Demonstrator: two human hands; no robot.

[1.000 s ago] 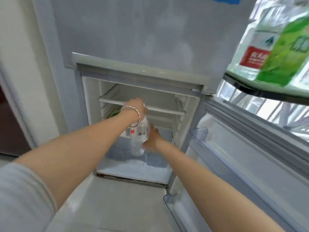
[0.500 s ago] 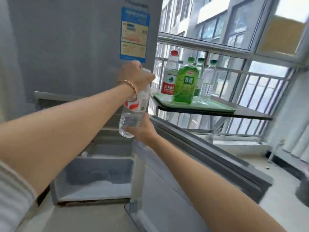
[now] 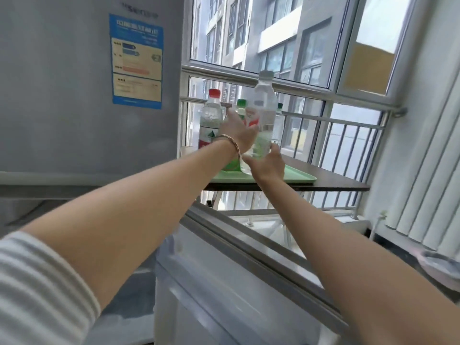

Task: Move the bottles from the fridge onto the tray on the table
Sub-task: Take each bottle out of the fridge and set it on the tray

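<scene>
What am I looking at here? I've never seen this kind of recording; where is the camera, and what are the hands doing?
There is no machine: a person wears the camera on their head, so you see their own arms reaching forward. The left hand grips a clear water bottle by its side, and the right hand supports its base. It is held above a green tray on a dark table by the window. A red-capped bottle and other bottles already stand there. The grey fridge is on the left.
</scene>
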